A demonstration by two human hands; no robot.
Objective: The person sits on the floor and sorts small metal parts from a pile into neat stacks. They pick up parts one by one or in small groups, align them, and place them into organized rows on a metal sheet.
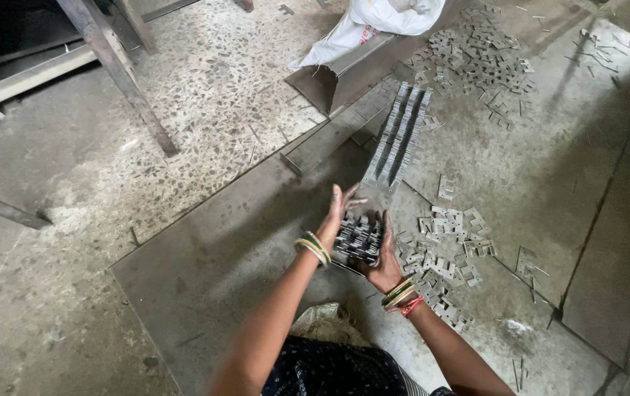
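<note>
Both my hands grip a stack of small E-shaped metal stampings (357,238) just above a steel sheet (242,242) on the floor. My left hand (333,216) presses the stack's left side with fingers stretched upward. My right hand (385,257) cups its right and lower side. Directly beyond the stack, a long row of the same stampings (397,139) lies packed edge to edge, running up and to the right.
Loose stampings (443,253) lie scattered right of my hands, and a bigger pile (480,55) sits far right. A bent metal tray (344,73) and a white sack (374,22) lie beyond. Metal frame legs (121,73) stand at upper left on the speckled floor.
</note>
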